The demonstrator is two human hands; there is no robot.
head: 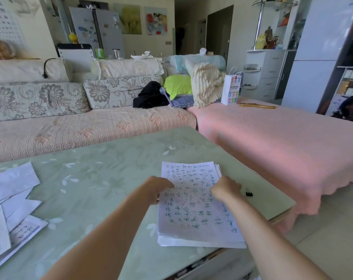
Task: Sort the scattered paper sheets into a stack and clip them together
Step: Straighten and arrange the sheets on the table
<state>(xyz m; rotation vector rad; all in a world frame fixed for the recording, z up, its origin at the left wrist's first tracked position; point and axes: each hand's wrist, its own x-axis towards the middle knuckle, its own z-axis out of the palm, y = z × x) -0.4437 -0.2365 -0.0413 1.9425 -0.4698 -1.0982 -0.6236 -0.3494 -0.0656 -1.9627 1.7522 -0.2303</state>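
1. Nearest me: the stack (199,223) lies flat on the green table (102,158), nr its front right corner. It has several sheets w/ a handwritten page on top. Edges aren't flush; lower sheets poke out at the near end and at the far right corner. So I'd call the piling part done but not squared.
2. Near left of the table: loose sheets (13,205) overlap at odd angles, well apart from the stack. These aren't gathered, and by my est. they're the biggest chunk of work left.
3. L hand (161,187) is at the stack's left edge, fingers curled over the top sheet, thumb seemingly tucked at the edge below. I read that as a pinch on the paper. R hand (225,188) sits on the page nr the right edge, knuckles up, fingers bent downward. Its fingers are hidden behind the back of the hand, so I can't tell if it presses or grips.
4. Binder clip (249,194) lies on the table just right of the stack, beside the R hand and apart from the paper. Clipping is not yet done, and I'd expect it last, after the edges are tapped even.
5. Farther off: sofa (70,130) w/ a pink cover. I see no sheets on it, so the left-side lot looks like all that's left to collect.
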